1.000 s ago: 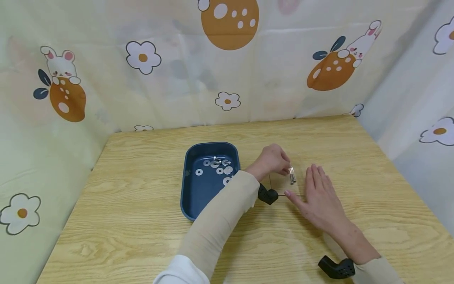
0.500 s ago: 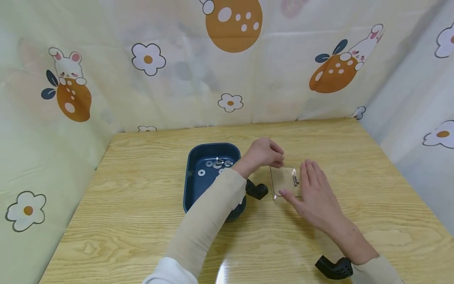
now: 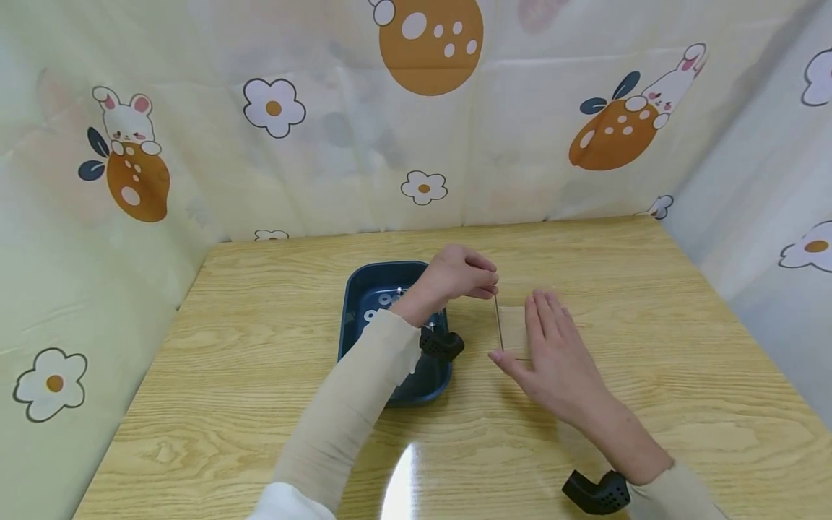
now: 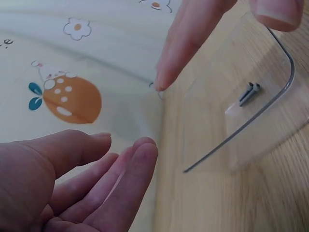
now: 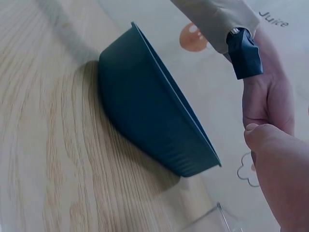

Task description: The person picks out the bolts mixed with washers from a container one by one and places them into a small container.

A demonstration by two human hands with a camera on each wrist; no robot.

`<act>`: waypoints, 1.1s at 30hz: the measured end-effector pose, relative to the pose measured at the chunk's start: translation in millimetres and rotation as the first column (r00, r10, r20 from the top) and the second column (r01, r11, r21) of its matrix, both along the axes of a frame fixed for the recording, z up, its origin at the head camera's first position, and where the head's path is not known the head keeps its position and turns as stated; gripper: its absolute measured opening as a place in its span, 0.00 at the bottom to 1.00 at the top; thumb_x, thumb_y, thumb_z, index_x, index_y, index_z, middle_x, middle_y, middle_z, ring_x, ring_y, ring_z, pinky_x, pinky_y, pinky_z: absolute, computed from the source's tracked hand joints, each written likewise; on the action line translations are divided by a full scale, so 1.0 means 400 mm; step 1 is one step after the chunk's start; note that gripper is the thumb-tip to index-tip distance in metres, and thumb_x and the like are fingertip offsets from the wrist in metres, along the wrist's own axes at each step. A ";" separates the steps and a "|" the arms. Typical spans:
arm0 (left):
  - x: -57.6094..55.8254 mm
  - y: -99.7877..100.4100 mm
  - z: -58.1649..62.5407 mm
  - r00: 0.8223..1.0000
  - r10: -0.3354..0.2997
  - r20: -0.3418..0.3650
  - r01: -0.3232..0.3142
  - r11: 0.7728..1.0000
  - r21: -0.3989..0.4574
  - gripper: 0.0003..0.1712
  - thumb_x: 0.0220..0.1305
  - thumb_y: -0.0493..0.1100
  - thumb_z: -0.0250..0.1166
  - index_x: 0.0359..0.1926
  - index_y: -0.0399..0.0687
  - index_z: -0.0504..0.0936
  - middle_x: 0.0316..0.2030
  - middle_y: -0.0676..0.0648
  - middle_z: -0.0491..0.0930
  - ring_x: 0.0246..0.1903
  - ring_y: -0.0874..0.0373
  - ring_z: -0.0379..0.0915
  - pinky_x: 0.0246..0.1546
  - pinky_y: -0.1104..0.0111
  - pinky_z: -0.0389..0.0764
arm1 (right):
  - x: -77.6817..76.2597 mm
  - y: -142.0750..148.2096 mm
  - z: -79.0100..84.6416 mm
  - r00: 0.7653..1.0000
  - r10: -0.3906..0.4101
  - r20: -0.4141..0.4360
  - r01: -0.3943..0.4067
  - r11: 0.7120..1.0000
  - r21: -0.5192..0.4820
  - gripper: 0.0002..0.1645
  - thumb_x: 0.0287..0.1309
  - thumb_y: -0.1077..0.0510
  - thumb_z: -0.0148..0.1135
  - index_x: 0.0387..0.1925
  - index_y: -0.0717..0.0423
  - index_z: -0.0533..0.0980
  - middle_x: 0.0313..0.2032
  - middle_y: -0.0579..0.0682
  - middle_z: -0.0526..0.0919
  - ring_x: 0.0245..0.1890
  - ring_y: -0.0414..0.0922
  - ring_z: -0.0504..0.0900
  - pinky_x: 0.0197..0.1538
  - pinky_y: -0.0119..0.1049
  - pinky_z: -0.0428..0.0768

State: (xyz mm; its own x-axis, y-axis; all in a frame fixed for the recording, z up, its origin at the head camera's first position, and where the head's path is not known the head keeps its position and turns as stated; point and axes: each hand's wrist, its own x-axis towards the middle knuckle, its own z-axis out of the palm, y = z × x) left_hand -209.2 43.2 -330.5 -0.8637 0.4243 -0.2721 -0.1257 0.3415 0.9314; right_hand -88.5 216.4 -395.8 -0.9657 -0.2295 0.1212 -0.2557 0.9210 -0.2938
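My left hand (image 3: 458, 273) hovers beyond the far left corner of a clear, square, shallow container (image 3: 513, 328). In the left wrist view its thumb and fingers (image 4: 140, 174) are loosely bent and apart, holding nothing. My right hand (image 3: 559, 361) lies flat above the container's right side, fingers extended; whether it touches is unclear. Two small metal screws (image 4: 249, 93) lie together in the container, visible in the left wrist view but hidden by the right hand in the head view. Left of the container stands a dark blue tray (image 3: 344, 325) holding washers (image 3: 370, 315) and screws, partly behind the left forearm.
The wood-grain table (image 3: 260, 375) runs back to a patterned cloth (image 3: 338, 159) hanging behind and at the sides. Each wrist wears a black camera mount (image 3: 596, 492). Seen in the right wrist view, the blue tray has high walls (image 5: 145, 101).
The left hand has drawn away leftward from above the screws toward the blue tray. The right hand has slid left over the clear container, and now covers the screws in the head view.
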 end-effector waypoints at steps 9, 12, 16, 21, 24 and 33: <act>-0.010 -0.065 -0.011 0.998 0.049 0.036 -0.051 0.997 0.066 0.15 0.68 0.38 0.63 0.53 0.36 0.81 0.44 0.39 0.86 0.39 0.54 0.87 0.46 0.64 0.87 | -0.008 -0.057 0.001 0.999 0.037 -0.021 -0.037 0.999 0.010 0.61 0.65 0.26 0.47 0.75 0.71 0.44 0.77 0.67 0.43 0.78 0.63 0.42 0.78 0.59 0.46; -0.012 -0.087 -0.017 0.997 0.063 0.037 -0.066 0.996 0.064 0.16 0.68 0.39 0.64 0.53 0.37 0.80 0.42 0.41 0.86 0.41 0.52 0.87 0.46 0.64 0.87 | -0.008 -0.075 0.002 0.999 0.043 0.001 -0.043 0.999 0.013 0.62 0.64 0.25 0.46 0.76 0.68 0.42 0.78 0.65 0.41 0.78 0.62 0.41 0.78 0.60 0.47; -0.013 -0.113 -0.024 0.997 0.066 0.039 -0.068 0.996 0.061 0.17 0.68 0.39 0.64 0.55 0.37 0.79 0.43 0.42 0.85 0.42 0.52 0.87 0.46 0.65 0.87 | -0.008 -0.097 -0.002 0.998 0.054 0.029 -0.055 0.998 0.020 0.63 0.63 0.22 0.43 0.77 0.65 0.39 0.79 0.62 0.38 0.79 0.58 0.37 0.78 0.59 0.46; -0.014 -0.141 -0.034 0.997 0.067 0.050 -0.070 0.995 0.070 0.17 0.68 0.39 0.64 0.55 0.37 0.79 0.46 0.40 0.85 0.44 0.51 0.86 0.52 0.60 0.85 | -0.008 -0.117 -0.010 0.997 0.076 0.029 -0.076 0.997 0.010 0.64 0.62 0.21 0.43 0.77 0.65 0.41 0.79 0.60 0.37 0.80 0.56 0.35 0.79 0.57 0.45; -0.015 -0.159 -0.045 0.995 0.080 0.059 -0.084 0.993 0.077 0.18 0.68 0.40 0.64 0.56 0.37 0.79 0.46 0.40 0.85 0.45 0.50 0.86 0.52 0.60 0.85 | -0.006 -0.127 -0.016 0.996 0.087 0.034 -0.087 0.996 0.014 0.64 0.62 0.21 0.43 0.77 0.64 0.41 0.79 0.60 0.38 0.80 0.56 0.35 0.79 0.55 0.44; -0.024 -0.200 -0.082 0.983 0.150 0.107 -0.160 0.982 0.100 0.16 0.68 0.39 0.64 0.54 0.35 0.80 0.45 0.38 0.86 0.44 0.48 0.87 0.57 0.53 0.81 | 0.001 -0.159 -0.027 0.993 0.109 0.051 -0.109 0.994 0.006 0.64 0.61 0.19 0.41 0.77 0.63 0.42 0.79 0.60 0.39 0.80 0.57 0.37 0.80 0.55 0.45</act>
State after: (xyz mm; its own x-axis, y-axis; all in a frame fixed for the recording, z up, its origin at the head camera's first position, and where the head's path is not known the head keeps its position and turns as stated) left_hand -218.9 -36.9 -363.2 -0.8925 0.3189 -0.3190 -0.2620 0.2092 0.9421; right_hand -88.3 152.9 -406.8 -0.9397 -0.3348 0.0698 -0.3398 0.8911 -0.3007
